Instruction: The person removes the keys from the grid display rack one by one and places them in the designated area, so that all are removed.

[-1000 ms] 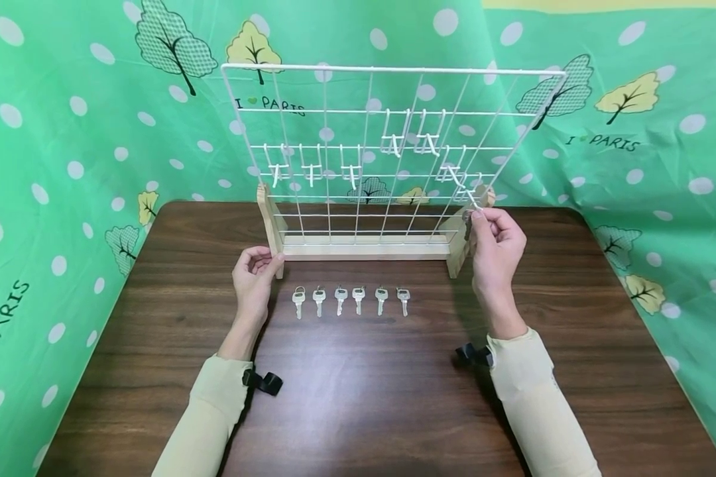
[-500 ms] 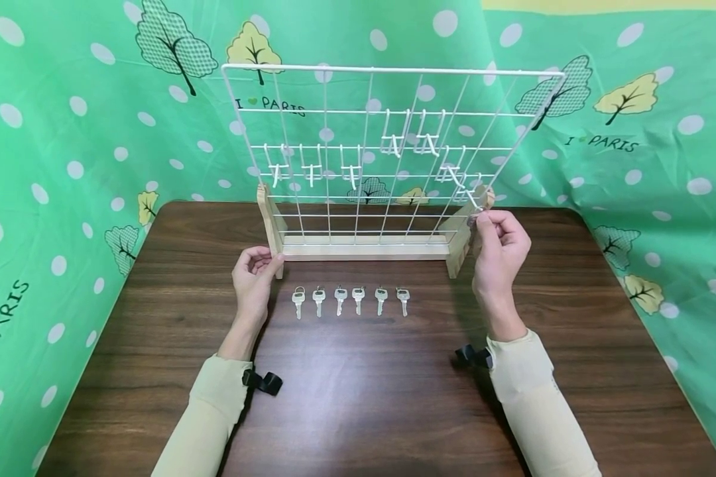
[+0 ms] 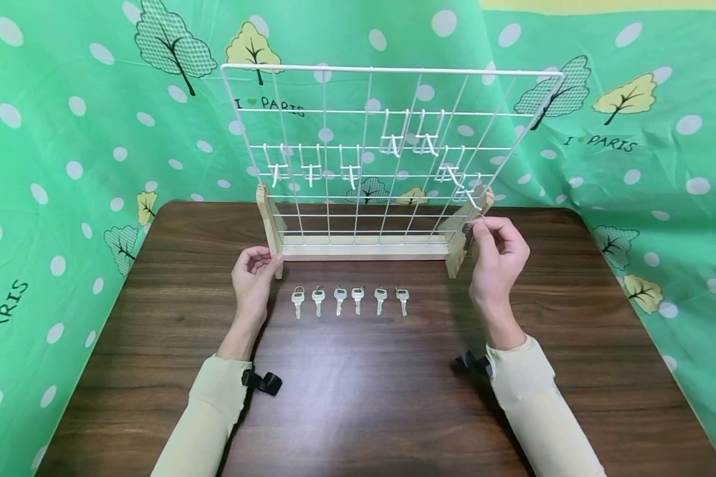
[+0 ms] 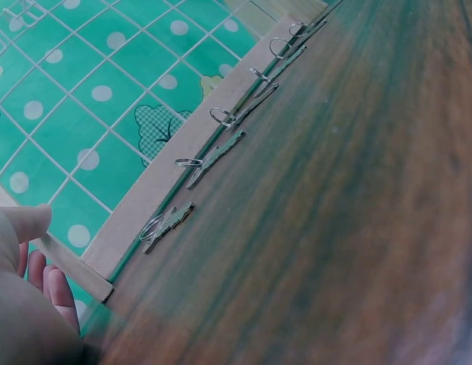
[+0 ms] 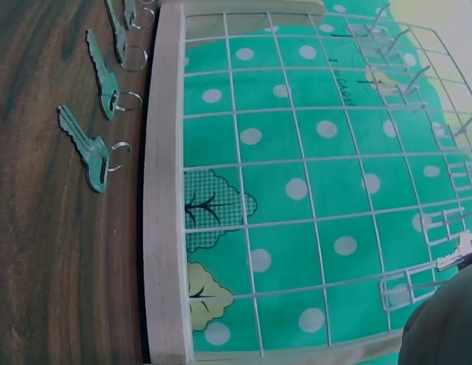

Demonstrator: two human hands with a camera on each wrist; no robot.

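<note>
My left hand (image 3: 254,278) pinches the left wooden leg (image 3: 270,225) of a white wire grid rack (image 3: 394,69); its thumb (image 4: 26,222) lies on the near side. At the rack's right side, my right hand (image 3: 500,262) pinches a key ring between thumb and fingers. From it hangs a key (image 5: 457,251), dark and partly hidden in the head view. The ring is just below the tip of the lowest right hook (image 3: 469,196); whether they touch, I cannot tell. A row of several keys (image 3: 340,301), each with a ring, lies before the rack's base bar (image 3: 364,250).
More white hooks (image 3: 351,169) hang on the grid, including two higher ones (image 3: 427,136). The rack stands at the back of a dark wooden table (image 3: 358,411). A green patterned cloth (image 3: 95,79) covers the wall behind and the sides.
My right hand moves slightly right, then down, so its fingertips are now below the hook's tip. The key in it shows again beside the thumb. My left hand stays put.
</note>
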